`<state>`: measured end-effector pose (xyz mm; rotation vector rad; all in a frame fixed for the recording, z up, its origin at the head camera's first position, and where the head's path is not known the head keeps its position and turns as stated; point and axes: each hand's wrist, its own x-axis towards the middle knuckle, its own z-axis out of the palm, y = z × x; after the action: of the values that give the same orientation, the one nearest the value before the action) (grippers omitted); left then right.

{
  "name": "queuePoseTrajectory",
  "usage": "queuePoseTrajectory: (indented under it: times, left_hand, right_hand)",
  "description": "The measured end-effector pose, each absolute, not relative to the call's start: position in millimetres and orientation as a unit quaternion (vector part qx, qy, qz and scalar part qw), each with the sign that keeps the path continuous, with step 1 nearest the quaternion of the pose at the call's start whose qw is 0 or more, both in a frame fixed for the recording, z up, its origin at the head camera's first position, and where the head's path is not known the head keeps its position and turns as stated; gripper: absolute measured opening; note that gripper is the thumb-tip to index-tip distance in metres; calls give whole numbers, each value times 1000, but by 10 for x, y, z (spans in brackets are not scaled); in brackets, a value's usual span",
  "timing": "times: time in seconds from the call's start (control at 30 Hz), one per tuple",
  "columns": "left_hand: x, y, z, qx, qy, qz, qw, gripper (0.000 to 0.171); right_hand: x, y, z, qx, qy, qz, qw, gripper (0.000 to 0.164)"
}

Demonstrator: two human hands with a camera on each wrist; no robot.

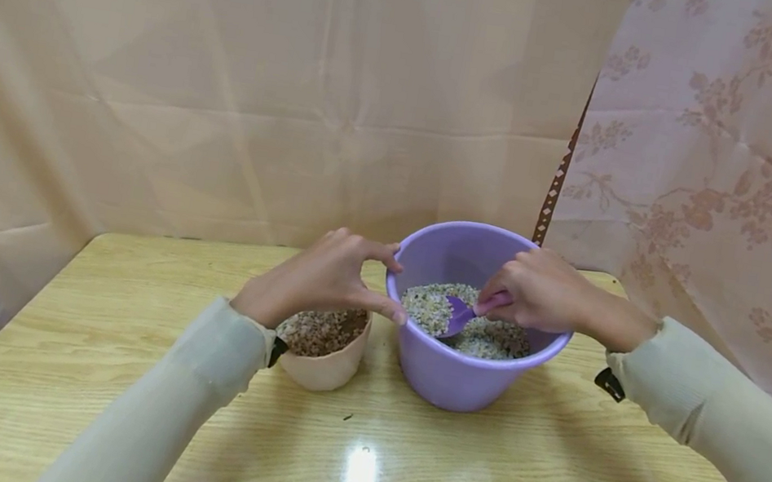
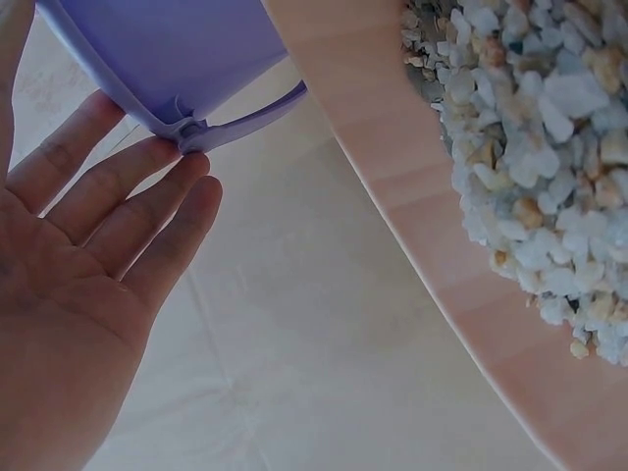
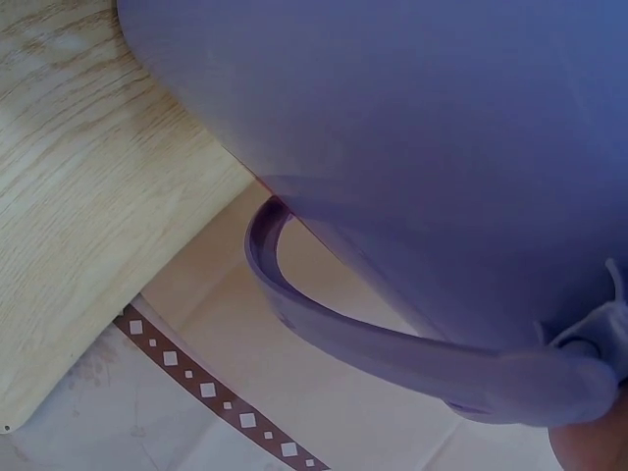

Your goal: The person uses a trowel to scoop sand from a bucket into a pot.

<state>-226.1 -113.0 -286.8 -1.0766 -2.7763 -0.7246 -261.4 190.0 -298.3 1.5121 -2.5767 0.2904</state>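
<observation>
In the head view, a purple bucket (image 1: 455,378) stands on the table, with small pale pebbles (image 1: 429,306) inside. My right hand (image 1: 535,288) reaches over its rim and grips the handle of a small purple shovel (image 1: 458,317), whose blade lies among the pebbles. My left hand (image 1: 322,273) touches the bucket's left rim, thumb and forefinger spread apart along it. In the left wrist view its fingers (image 2: 118,191) look nearly straight, tips near the handle joint. Beside the bucket, partly under my left wrist, sits a peach pot (image 1: 324,368) holding brownish and white gravel (image 2: 540,147).
The bucket's curved carrying handle (image 3: 363,339) hangs out from its side. The wooden table (image 1: 116,368) runs back to a beige cloth (image 1: 266,92). A floral cloth (image 1: 754,202) hangs at the right. Small dark specks lie on the tabletop in front of the containers.
</observation>
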Motion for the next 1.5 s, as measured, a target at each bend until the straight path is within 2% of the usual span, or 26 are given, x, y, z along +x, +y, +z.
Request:
queuePoseTrajectory:
  times: [0.83,1.5]
  left_hand:
    - [-2257,-1119,-2864,-350,-907,-230,40,64]
    - [-2268,-1144,-2865,-354,-905,-231,41,61]
  right_hand:
    - [-2630,1939,-2978,501,-853,121,81,8]
    - [-2590,1989,-2921,473,-863,164,61,11]
